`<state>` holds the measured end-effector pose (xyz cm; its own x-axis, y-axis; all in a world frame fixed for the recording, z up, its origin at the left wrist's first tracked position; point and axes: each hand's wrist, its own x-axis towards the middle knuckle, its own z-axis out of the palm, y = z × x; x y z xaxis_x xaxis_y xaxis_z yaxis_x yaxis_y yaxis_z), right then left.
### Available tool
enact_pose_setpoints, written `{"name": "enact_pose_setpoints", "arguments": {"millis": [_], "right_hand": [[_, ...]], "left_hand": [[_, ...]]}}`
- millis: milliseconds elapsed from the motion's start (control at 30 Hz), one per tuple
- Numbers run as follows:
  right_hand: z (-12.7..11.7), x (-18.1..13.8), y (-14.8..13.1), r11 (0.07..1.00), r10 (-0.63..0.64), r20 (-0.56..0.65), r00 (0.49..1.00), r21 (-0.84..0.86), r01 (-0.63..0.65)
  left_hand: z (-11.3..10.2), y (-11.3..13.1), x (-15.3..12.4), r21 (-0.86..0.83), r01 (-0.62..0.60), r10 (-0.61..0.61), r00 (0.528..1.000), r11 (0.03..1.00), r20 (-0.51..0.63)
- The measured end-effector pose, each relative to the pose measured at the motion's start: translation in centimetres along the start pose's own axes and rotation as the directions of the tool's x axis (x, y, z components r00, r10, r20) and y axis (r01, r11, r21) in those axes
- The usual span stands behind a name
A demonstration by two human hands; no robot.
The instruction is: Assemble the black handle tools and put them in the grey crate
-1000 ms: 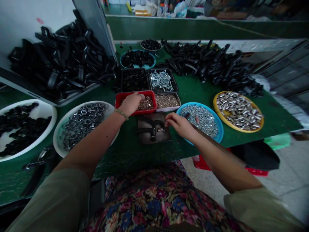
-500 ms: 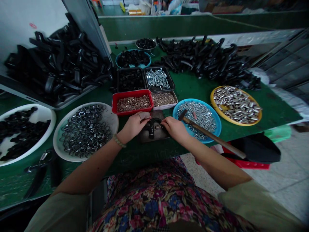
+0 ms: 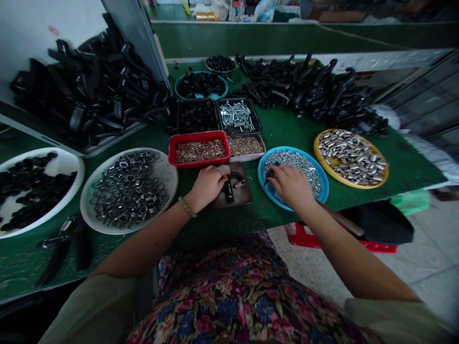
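Observation:
My left hand (image 3: 210,184) has its fingers closed on a black curved plastic part (image 3: 229,191), which lies on a flat metal plate (image 3: 244,197). A small coil spring (image 3: 238,184) sits beside the part's curve. Over the blue plate (image 3: 263,188) of small silvery metal pieces, my right hand (image 3: 294,187) is closed around a hammer (image 3: 346,220) close to its head. The hammer's wooden handle passes under my right wrist and sticks out past the table's front edge.
A red tray (image 3: 172,152) of copper-coloured pins stands behind the metal plate. To the left is a white plate (image 3: 172,188) of metal rings; to the right, a yellow plate (image 3: 318,155) of metal cylinders. Black handles (image 3: 304,88) are heaped at the back.
My right hand has left the black part and moved right, onto the hammer over the blue plate. My left hand stays at the part, which has turned slightly.

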<state>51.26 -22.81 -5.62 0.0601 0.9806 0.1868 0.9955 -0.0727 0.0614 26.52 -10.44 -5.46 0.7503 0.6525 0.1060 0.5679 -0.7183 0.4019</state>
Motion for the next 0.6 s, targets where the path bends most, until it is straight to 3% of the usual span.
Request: {"name": "enact_pose_setpoints", "arguments": {"millis": [100,200,367,467,600], "right_hand": [[0.5,-0.9,2.8,0.994,0.076,0.114,0.991,-0.088,-0.066],[0.7,-1.4,3.4,0.998,0.048,0.210,0.976,-0.047,-0.039],[-2.1,-1.7,-0.5,0.961,0.111,0.179,0.978,0.233,-0.151],[-3.9,-1.1,-3.1,0.901,0.004,0.197,0.980,0.425,-0.089],[-3.9,0.0,-4.3,0.901,-0.023,0.177,0.984,0.431,-0.056]], "left_hand": [[-0.2,0.8,0.1,0.138,-0.097,0.099,0.995,0.986,-0.005],[0.0,0.9,0.1,0.197,-0.210,0.212,0.977,0.958,0.014],[0.5,-0.6,-1.3,0.145,-0.199,0.198,0.980,0.969,0.016],[0.8,-1.3,-2.3,0.121,-0.144,0.140,0.989,0.982,0.044],[1.0,-1.6,-2.8,0.116,-0.125,0.117,0.991,0.985,0.072]]}}
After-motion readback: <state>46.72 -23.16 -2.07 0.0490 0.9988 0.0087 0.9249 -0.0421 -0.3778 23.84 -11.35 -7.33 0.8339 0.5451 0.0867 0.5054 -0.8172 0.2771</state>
